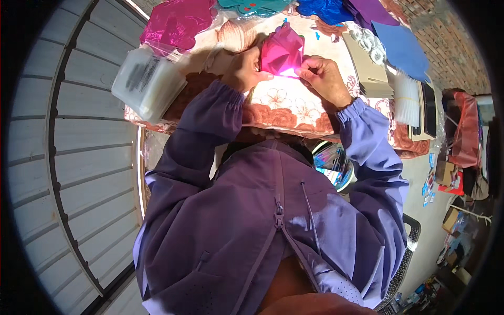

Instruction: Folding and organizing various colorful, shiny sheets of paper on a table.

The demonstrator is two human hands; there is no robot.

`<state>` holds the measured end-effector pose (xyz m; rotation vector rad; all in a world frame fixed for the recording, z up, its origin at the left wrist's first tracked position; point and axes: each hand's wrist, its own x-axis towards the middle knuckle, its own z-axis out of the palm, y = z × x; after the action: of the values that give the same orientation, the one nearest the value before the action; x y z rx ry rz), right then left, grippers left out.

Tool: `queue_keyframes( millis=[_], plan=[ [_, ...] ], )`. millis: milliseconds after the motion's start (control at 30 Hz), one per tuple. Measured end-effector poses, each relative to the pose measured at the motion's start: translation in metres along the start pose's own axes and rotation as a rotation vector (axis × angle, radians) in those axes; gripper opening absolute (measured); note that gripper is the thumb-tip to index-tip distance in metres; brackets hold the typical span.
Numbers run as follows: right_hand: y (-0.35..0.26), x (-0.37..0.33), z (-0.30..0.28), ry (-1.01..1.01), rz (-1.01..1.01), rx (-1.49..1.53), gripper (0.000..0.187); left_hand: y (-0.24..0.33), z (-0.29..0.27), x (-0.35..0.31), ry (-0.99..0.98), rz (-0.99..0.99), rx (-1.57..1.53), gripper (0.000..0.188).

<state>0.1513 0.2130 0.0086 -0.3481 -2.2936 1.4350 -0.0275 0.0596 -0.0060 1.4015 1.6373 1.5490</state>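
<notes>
A shiny magenta foil piece (282,52), creased and roughly square, lies at the middle of the table with strong light glaring off its near edge. My left hand (247,72) has its fingers closed at the left side of the foil, thumb along the near left corner. At the near right corner, my right hand (324,79) pinches the foil between thumb and fingers. Beyond my left hand sits a tan, ribbed, shell-like object (236,35) whose kind I cannot make out.
Clear plastic sleeves (144,84) are stacked at the table's left. Behind lie a larger magenta foil (176,23), teal packaging (257,6) and blue foil (325,10). Grey-beige card (367,73), white rolls (367,44) and blue sheets (401,50) lie to the right.
</notes>
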Motion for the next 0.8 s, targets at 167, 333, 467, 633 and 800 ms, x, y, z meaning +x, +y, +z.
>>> queue_keyframes(
  millis=[167,333,467,633,800],
  plan=[
    [-0.001,-0.008,-0.002,0.025,-0.202,-0.054,0.005,0.022,-0.001,-0.014,0.060,-0.031,0.164,0.040],
    [-0.013,-0.015,-0.004,-0.020,-0.311,-0.265,0.010,0.014,-0.015,-0.016,-0.200,0.302,0.453,0.035],
    [-0.018,-0.019,-0.004,-0.070,-0.409,-0.541,0.022,0.015,-0.018,-0.016,-0.173,0.610,0.634,0.042],
    [-0.019,-0.022,0.001,-0.056,-0.553,-0.732,0.037,0.022,-0.015,-0.023,-0.202,0.524,0.676,0.030],
    [-0.013,-0.027,0.007,-0.058,-0.513,-0.662,0.044,0.028,-0.016,-0.021,-0.233,0.482,0.708,0.066]
  ],
)
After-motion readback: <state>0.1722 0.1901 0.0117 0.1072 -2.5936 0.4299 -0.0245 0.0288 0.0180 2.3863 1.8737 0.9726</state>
